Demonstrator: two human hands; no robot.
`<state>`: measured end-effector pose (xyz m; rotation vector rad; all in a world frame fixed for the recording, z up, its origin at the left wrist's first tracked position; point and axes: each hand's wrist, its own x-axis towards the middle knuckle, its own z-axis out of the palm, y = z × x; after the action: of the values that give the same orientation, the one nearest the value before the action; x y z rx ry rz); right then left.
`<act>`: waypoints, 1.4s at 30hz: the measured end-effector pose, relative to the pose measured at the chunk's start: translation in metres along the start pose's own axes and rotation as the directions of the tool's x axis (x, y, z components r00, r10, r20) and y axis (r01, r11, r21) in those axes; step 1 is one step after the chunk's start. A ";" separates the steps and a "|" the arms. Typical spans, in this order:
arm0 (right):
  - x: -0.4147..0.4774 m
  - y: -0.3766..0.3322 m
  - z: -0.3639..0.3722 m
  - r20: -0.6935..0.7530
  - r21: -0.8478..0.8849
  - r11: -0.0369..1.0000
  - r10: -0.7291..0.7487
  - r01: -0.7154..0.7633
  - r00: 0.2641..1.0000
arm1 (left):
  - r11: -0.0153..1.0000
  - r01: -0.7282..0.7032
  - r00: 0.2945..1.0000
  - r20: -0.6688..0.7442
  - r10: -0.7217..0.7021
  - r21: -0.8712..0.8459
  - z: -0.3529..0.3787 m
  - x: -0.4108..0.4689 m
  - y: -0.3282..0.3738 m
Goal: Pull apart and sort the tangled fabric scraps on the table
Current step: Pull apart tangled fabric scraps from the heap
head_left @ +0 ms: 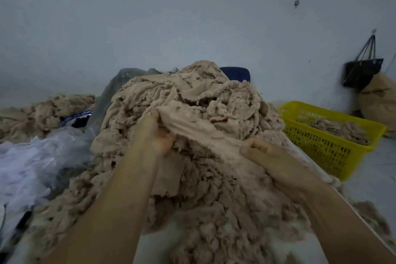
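Head view shows a tall pile of beige scraps heaped on the table, directly ahead of the person and filling the centre. One scrap is drawn taut across the pile's near face. Its long axis runs from upper left down to lower right, with a hand at each end. The left hand is closed round the upper end, fingers curled into the cloth. The right hand pinches the lower end between thumb and curled fingers, and sits nearer the camera. The scrap is thin and appears stretchy, smooth along its middle; the pile beneath is frayed, fluffy and matted, with ragged edges. Judgement: the scrap's far side looks caught in the pile, so freeing it calls for a pull toward the person. A yellow perforated plastic basket holding some scraps stands near on the right, closer to the right hand.
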<state>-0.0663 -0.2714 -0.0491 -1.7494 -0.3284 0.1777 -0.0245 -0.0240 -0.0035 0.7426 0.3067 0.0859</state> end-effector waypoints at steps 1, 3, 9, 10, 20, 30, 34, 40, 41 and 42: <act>0.003 0.000 0.001 -0.008 0.052 0.999 0.008 -0.008 1.000 | 1.000 0.012 1.000 0.028 -0.013 0.025 0.000 -0.005 -0.002; 0.011 0.003 0.003 -0.055 0.188 0.982 0.026 -0.015 0.998 | 0.983 -0.026 0.988 0.152 -0.002 0.181 0.001 -0.017 -0.009; 0.020 -0.014 0.013 -0.177 0.056 0.990 -0.117 0.128 0.977 | 0.150 -0.487 0.853 0.505 -0.133 0.861 0.007 -0.035 -0.055; 0.021 -0.012 0.011 -0.171 -0.030 0.988 -0.156 0.153 0.973 | 0.198 -0.479 0.849 0.509 -0.141 0.855 0.008 -0.035 -0.055; -0.006 0.033 -0.016 -0.325 -0.132 0.991 -0.063 0.021 0.944 | 0.908 -0.258 0.915 0.385 0.119 0.332 -0.011 -0.016 -0.016; 0.003 0.052 0.026 -0.347 0.014 0.999 0.045 -0.043 0.937 | 0.650 -0.194 0.875 0.429 -0.224 0.735 0.014 -0.036 -0.106; -0.005 0.051 -0.031 -0.549 0.622 0.747 0.201 0.236 0.812 | 0.511 -0.383 0.872 0.484 -0.076 0.770 0.000 -0.028 -0.096; 0.000 0.091 -0.022 -0.568 -0.403 0.882 -0.033 -0.243 0.822 | -0.126 -0.669 0.710 0.578 -0.402 0.733 -0.015 -0.030 -0.141; 0.001 0.096 -0.018 -0.524 -0.481 0.831 -0.017 -0.279 0.852 | -0.212 -0.685 0.695 0.540 -0.475 0.696 -0.028 -0.030 -0.151; 0.003 0.099 -0.018 -0.503 -0.506 0.812 -0.002 -0.292 0.865 | -0.281 -0.695 0.697 0.523 -0.490 0.662 -0.041 -0.029 -0.158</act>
<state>-0.0459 -0.3044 -0.1423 -2.3434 0.1557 -0.2837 -0.0693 -0.1190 -0.1322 2.6059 -0.7838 -0.3743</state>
